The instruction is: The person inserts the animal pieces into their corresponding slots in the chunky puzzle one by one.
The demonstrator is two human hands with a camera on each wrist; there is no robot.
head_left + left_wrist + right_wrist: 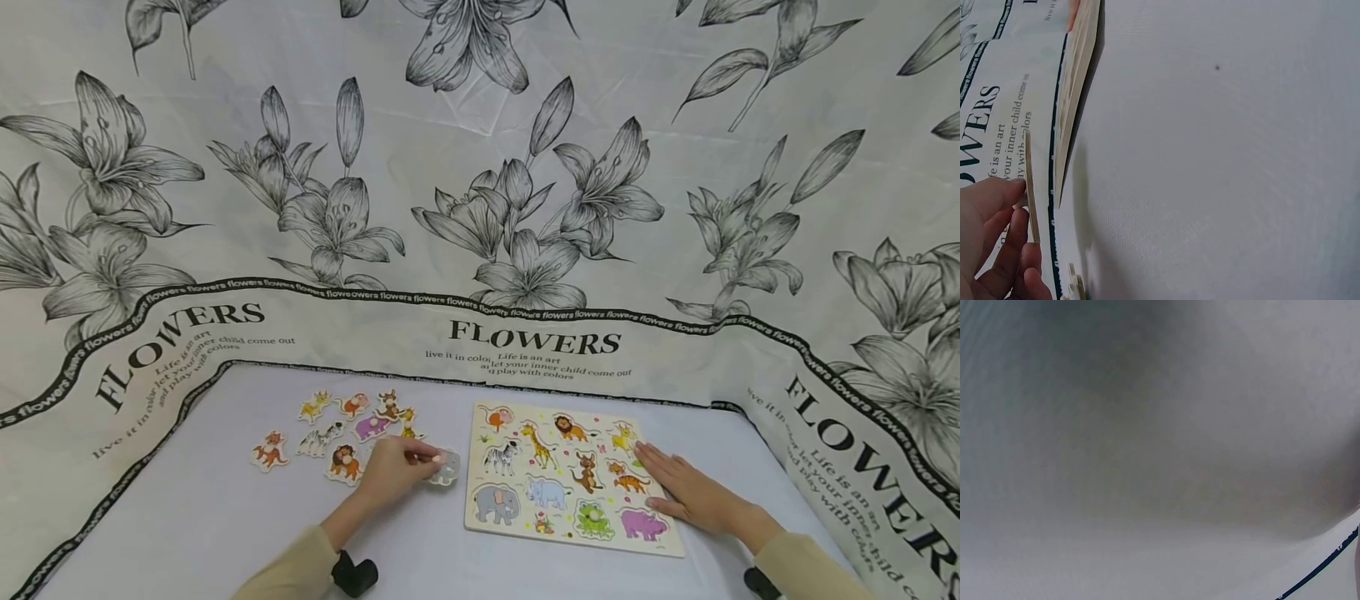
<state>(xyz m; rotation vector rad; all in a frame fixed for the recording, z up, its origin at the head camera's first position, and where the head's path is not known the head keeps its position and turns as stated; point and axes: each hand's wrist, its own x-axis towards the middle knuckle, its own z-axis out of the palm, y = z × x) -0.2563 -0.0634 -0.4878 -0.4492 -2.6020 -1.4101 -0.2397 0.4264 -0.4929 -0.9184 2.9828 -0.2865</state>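
Beside the board (532, 412), just off the surface (420, 542), our left hand (396, 468) pinches the grey piece (448, 470) between thumb and fingers; our right hand (686, 493) rests, fingers mostly straight, on the board's right edge. We judge the piece thin, light and stiff, perhaps smooth enough to slip, and best held by what seems its knob (1020, 202).

From afar I count one left hand (397, 471), one right hand (692, 493), one puzzle board (573, 493), one held grey piece (448, 469), eight other visible animal pieces (345, 463), and three large FLOWERS headings (535, 337).
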